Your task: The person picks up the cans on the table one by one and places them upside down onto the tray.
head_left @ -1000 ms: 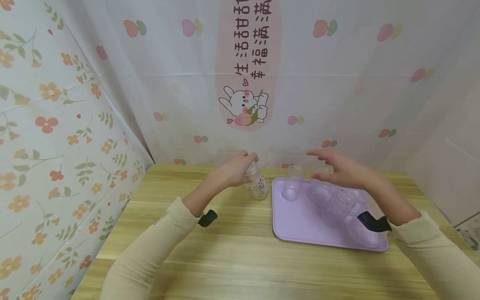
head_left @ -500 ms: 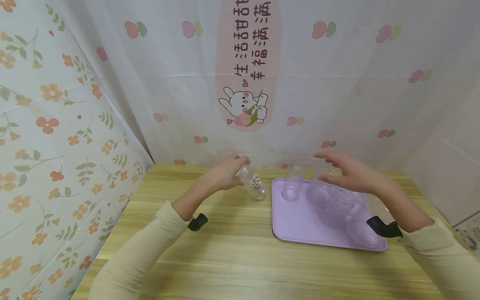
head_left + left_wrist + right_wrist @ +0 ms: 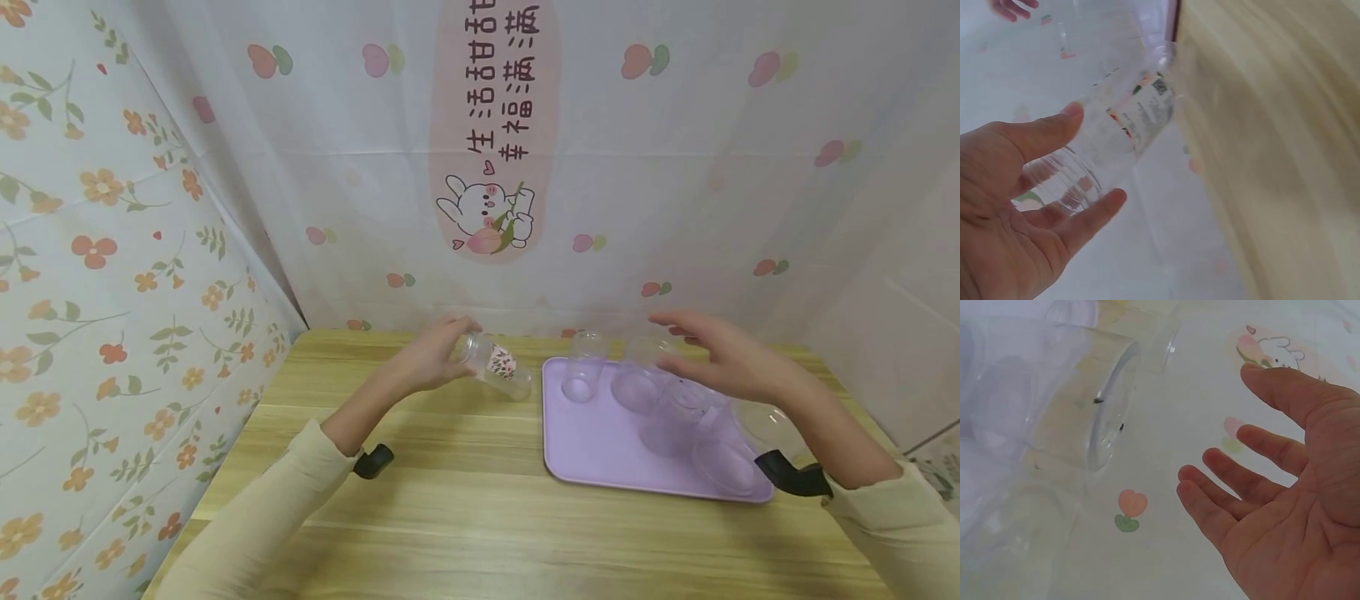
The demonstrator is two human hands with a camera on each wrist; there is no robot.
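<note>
My left hand (image 3: 426, 360) grips a clear bottle (image 3: 504, 365) round its ridged neck, thumb on one side and fingers on the other. The bottle bears a floral label and leans steeply, its neck toward my palm and its base pointing right, low over the table. Whether the base touches the wood I cannot tell. My right hand (image 3: 727, 360) hovers above the lilac tray (image 3: 600, 457), fingers spread and holding nothing. Several clear vessels stand on that tray, among them a slim cup (image 3: 587, 367) at its far left. In the right wrist view a clear rim (image 3: 1113, 403) lies near the fingers.
The tray sits on the right half of a wooden table (image 3: 450, 517), left of which hangs a flowered curtain (image 3: 135, 333). A white printed cloth (image 3: 360, 183) closes off the back. Clear vessels overlap on the tray's right side, one (image 3: 765, 425) partly behind the right wrist.
My left hand has drawn left and slightly down, tipping the bottle from near upright to a strong lean, base staying roughly in place. My right hand has moved right, still without holding anything.
</note>
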